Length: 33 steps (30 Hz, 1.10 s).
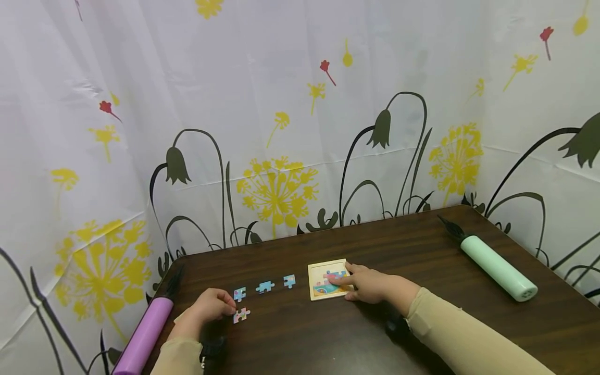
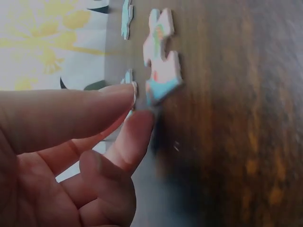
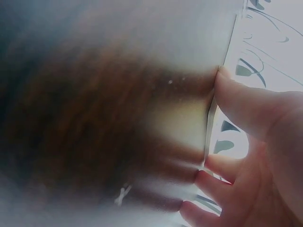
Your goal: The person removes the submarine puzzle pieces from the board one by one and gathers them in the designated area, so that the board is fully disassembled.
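Note:
My left hand (image 1: 211, 306) is over the left part of the table, its thumb and fingertip pinching the end of a pink and blue jigsaw piece (image 1: 241, 315). The left wrist view shows the same jigsaw piece (image 2: 162, 56) at the fingertips. My right hand (image 1: 370, 284) rests at the right side of a square wooden puzzle tray (image 1: 315, 298), with fingers spread and one finger reaching onto the partly assembled picture (image 1: 323, 287). In the right wrist view its fingertips (image 3: 220, 161) touch down; the tray's picture is hidden there.
Three more jigsaw pieces lie in a row: one (image 1: 240, 294) beside the left hand, a blue one (image 1: 265, 287) and another (image 1: 289, 281) near the tray. A purple hand pump (image 1: 146, 333) lies at the left edge, a mint-green pump (image 1: 499, 268) at the right. Behind hangs a flowered curtain (image 1: 290, 104).

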### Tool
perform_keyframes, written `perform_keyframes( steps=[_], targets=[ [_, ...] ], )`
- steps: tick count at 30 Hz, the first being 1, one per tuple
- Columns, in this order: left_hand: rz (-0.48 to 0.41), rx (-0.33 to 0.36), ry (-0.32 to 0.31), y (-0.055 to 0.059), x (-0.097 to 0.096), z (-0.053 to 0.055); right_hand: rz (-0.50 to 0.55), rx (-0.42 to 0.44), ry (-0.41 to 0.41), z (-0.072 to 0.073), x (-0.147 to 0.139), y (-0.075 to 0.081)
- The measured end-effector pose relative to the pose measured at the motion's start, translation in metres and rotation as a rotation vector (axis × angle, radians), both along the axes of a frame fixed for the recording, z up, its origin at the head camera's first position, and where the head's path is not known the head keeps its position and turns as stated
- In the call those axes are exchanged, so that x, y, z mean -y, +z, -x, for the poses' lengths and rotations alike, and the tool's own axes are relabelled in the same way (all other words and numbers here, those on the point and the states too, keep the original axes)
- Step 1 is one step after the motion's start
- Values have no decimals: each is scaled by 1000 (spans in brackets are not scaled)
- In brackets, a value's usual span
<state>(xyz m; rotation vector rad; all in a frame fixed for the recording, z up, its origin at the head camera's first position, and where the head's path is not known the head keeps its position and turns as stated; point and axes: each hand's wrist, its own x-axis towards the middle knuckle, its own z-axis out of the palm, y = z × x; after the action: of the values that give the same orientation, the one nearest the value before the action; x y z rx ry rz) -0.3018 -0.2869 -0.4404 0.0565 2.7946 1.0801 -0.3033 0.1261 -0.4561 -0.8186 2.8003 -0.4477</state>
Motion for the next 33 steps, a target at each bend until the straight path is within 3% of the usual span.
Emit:
perform_keyframes(
  steps=[6, 13, 19, 24, 28, 33],
  targets=[
    [3, -68, -14, 17, -19, 5, -1, 1, -3, 1, 0, -1],
    [-66, -141, -69, 30, -62, 18, 3, 3, 1, 1, 0, -1],
    [-138, -125, -129, 27, -112, 30, -1, 2, -8, 0, -1, 1],
    [-145, -87, -190, 15, -150, 37, 11, 25, -26, 1, -1, 0],
    [-124, -70, -230, 7, -175, 42, 11, 31, -26, 2, -1, 0],
    [-33, -35, -230, -2, -198, 45, 11, 25, -19, 0, -1, 2]
  ],
)
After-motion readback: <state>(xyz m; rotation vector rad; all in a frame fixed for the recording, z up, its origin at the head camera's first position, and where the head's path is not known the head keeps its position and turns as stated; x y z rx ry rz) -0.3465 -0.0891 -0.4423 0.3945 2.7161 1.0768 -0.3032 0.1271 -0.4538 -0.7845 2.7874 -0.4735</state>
